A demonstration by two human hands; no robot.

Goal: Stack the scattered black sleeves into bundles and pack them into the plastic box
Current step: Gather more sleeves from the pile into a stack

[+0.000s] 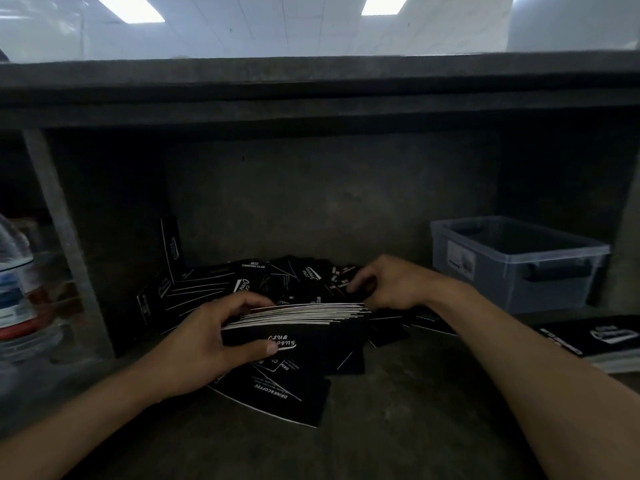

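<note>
**Half a bundle in hand, more sleeves to gather**

The left hand [207,344] grips a bundle [304,327] of black sleeves stood on edge near the middle of the worktop [398,427]. The thumb is on the near face and the fingers are curled over the top edges, where the pale cut edges show as a tight fan. The bundle rests on a few flat sleeves [277,393] lying toward the front edge. Behind it, the loose sleeves [242,282] are heaped against the back wall, some leaning upright at the left of the heap.

The right hand [391,285] reaches over the bundle into that heap with its fingers bent down onto the cards. In the dim light I cannot tell whether it has one pinched or is only touching them.

The plastic box [498,282] stands open at the back right of the worktop, well apart from the heap. No sleeves can be seen inside it from here. A bottle [14,289] stands past the left edge.

The sleeves look like thin folded card: light and fairly stiff when flat, but smooth enough to slide off one another. A bundle is probably best squeezed across its two broad faces near the middle, with the edges tapped level on the worktop first. Held loosely or by one end, it would likely splay and spill.
</note>
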